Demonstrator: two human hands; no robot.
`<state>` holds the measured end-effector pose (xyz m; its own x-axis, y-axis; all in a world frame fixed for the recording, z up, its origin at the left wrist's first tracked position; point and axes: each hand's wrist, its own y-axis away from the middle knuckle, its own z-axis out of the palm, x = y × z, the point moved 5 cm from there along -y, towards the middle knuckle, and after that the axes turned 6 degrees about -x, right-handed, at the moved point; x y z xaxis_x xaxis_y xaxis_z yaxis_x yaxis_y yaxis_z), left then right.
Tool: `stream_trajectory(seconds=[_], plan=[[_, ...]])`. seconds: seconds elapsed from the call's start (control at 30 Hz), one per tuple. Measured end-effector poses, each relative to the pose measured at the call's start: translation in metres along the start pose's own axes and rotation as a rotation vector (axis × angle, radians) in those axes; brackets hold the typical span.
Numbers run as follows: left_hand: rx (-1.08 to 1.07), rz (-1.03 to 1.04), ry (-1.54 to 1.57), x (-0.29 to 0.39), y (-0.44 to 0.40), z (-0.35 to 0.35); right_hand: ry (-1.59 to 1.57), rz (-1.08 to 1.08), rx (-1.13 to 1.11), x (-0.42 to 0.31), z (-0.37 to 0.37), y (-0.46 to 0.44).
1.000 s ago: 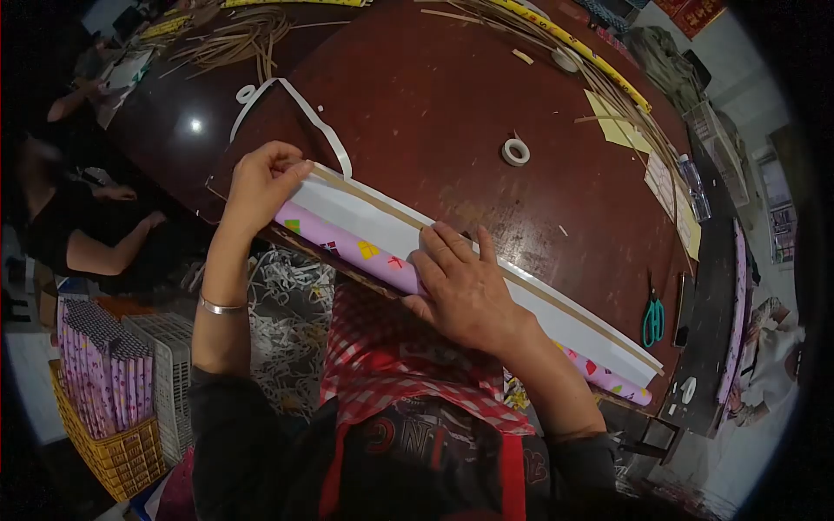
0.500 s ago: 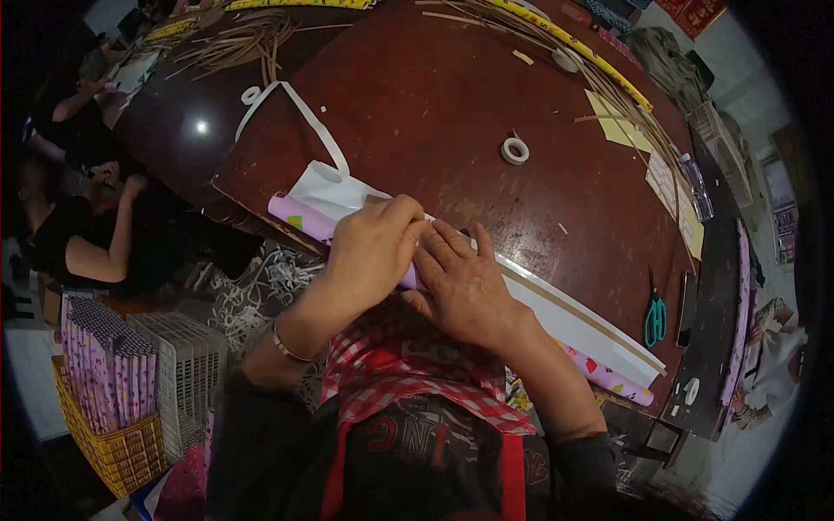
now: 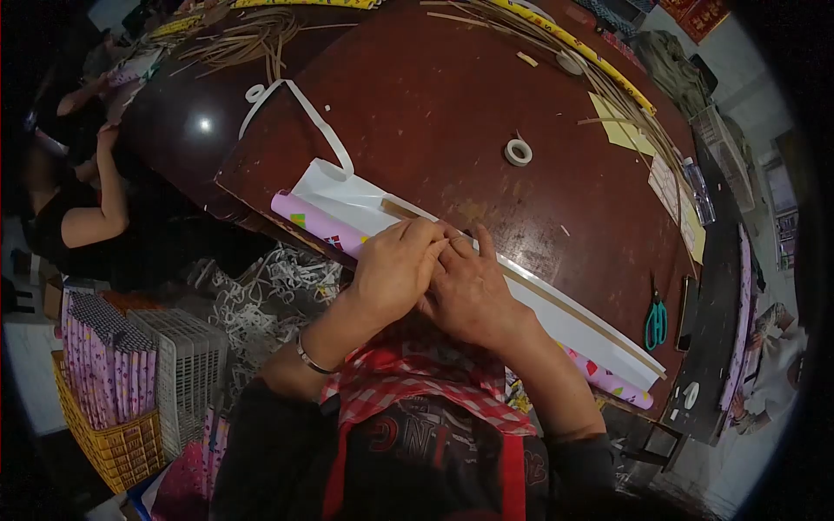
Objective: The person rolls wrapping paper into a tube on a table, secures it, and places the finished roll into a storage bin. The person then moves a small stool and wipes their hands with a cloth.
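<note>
A pink-patterned paper sheet with a white inner side (image 3: 591, 330) lies along the table's near edge, its pink side partly rolled (image 3: 317, 224). A narrow tan strip (image 3: 556, 293) runs lengthwise along the white side. My left hand (image 3: 395, 269) is closed, its fingers pinched together over the middle of the strip; what they hold is hidden. Touching it, my right hand (image 3: 476, 291) rests on the sheet and strip, fingers stretched out and partly spread, the thumb hidden.
On the dark red table (image 3: 417, 113) lie a white tape roll (image 3: 519, 153), a curled white strip (image 3: 317, 126), teal-handled scissors (image 3: 656, 323) and tan strips (image 3: 252, 43). A bottle (image 3: 698, 191) stands right. Baskets (image 3: 113, 443) and paper scraps (image 3: 278, 286) are below left. Another person (image 3: 95, 217) sits left.
My left hand has moved right along the strip, up against my right hand, uncovering the strip's left end and more pink paper. My right hand has stayed nearly in place, its fingers drawn closer together.
</note>
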<state>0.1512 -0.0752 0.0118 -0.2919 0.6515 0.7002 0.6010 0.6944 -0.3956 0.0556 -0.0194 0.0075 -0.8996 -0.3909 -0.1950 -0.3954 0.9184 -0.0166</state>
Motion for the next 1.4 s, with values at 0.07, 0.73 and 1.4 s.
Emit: stream_trajectory(seconds=[0.07,0.73,1.4], plan=[[0.011,-0.001,0.026,0.002,-0.001,0.002,-0.003,0.002,-0.012,0.0,0.0,0.0],[0.398,-0.044,0.528,-0.037,-0.029,-0.088,0.037,0.055,-0.057,-0.004,-0.01,-0.001],[0.177,-0.302,0.27,-0.114,-0.019,-0.111,-0.003,0.059,-0.068,-0.002,-0.011,-0.001]])
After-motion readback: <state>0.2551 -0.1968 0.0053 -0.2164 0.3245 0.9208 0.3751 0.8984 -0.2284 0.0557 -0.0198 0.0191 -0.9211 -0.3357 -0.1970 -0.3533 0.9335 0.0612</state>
